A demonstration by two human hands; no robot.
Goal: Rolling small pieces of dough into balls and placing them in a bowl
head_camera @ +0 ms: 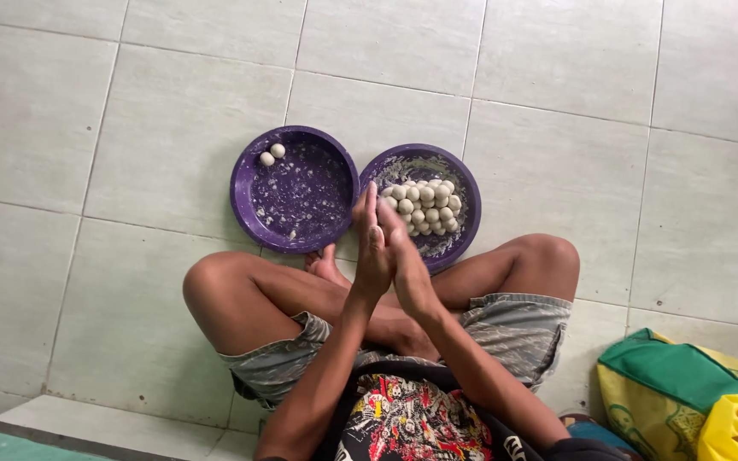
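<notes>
Item, hands: we see our left hand (372, 248) and right hand (405, 260) pressed palm to palm above our crossed legs, fingers together and pointing away from us toward the two plates; whether a dough ball lies between the palms we cannot tell, since nothing shows between them. Item, right purple plate (465, 183): round, floured, set on the tiled floor (172, 154) directly ahead of the fingertips, partly overlapped by them in this view; it holds a heap of small pale dough balls (424, 205), packed close and touching one another, with white smears on the bare rim. Item, left purple plate (245, 175): round, same kind, touching or very nearly touching the first along its right edge, lying ahead and to the left of the hands; it holds only two dough balls (272, 154), side by side at its far left rim, with flour flecks across the rest. Relation of note: the heaped plate lies nearest both hands, the right hand slightly closer; the sparse plate sits on the left hand's side, its two balls well apart from the fingertips. The balls are round, so no long axis applies. Item, periphery: a green and yellow cloth bundle (685, 388) on the floor at our right.
</notes>
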